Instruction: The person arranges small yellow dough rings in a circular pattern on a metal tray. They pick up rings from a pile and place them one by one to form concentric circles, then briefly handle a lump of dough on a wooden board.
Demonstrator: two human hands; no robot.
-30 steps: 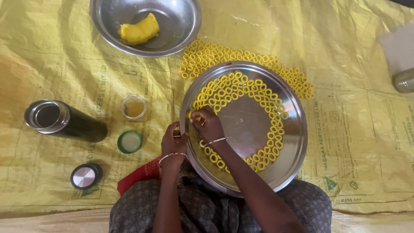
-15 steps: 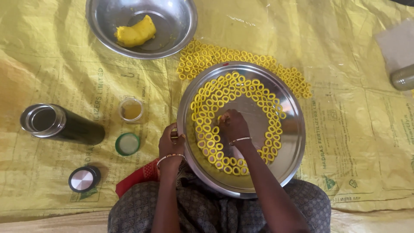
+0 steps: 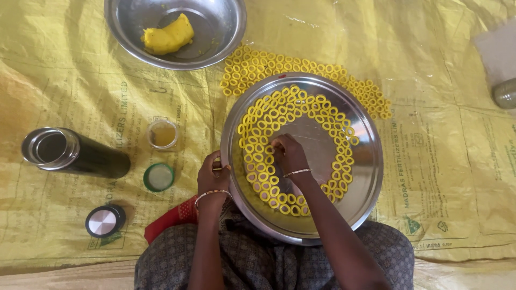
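On steel plate (image 3: pixel 365 177), right hand (image 3: pixel 289 154) fingertips-down

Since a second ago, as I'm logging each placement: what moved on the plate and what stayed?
The right hand slid along the ring of yellow dough rings, from the steel plate's left edge toward its middle. The left hand kept gripping the rim. Bowl, flask and lids stayed put.

Plate (image 3: pixel 371 161): on sheet (image 3: pixel 80 80), before lap, centre.
Rings (image 3: pixel 258 129): on plate, along rim in band.
More rings (image 3: pixel 301 67): on sheet, just behind plate.
Bowl (image 3: pixel 226 27): behind plate, to left.
Dough lump (image 3: pixel 167 35): in bowl.
Small glass (image 3: pixel 162 134): left of plate.
Lid (image 3: pixel 158 177): before small glass.
Flask (image 3: pixel 72 154): lying far left.
Cap (image 3: pixel 105 220): before flask.
Left hand (image 3: pixel 212 177): on plate's left rim.
Right hand (image 3: pixel 290 154): on plate, touching rings.
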